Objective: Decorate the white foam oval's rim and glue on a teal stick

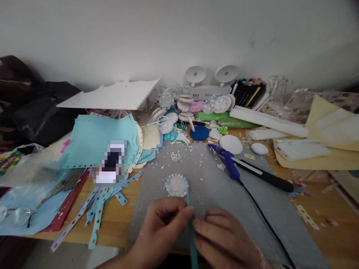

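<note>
strip [192, 235]: narrow, teal; lies between left hand [165, 226] and right hand [224, 239], far end at the edge of the beaded disc [177, 186].
step: apparently folding or shaping the strip by finger.
next move: likely calls for a steady left pinch and fine right fingertip work.
left hand: thumb and forefinger pinch the strip; other fingers curl under.
right hand: fingers bend inward, tips at the strip's right edge; whether they grip it cannot be told.
glue gun [229, 162]: rests on the mat [151, 190], beyond the right hand.

Ppr strip [193, 246], matt, smooth surf.
</note>
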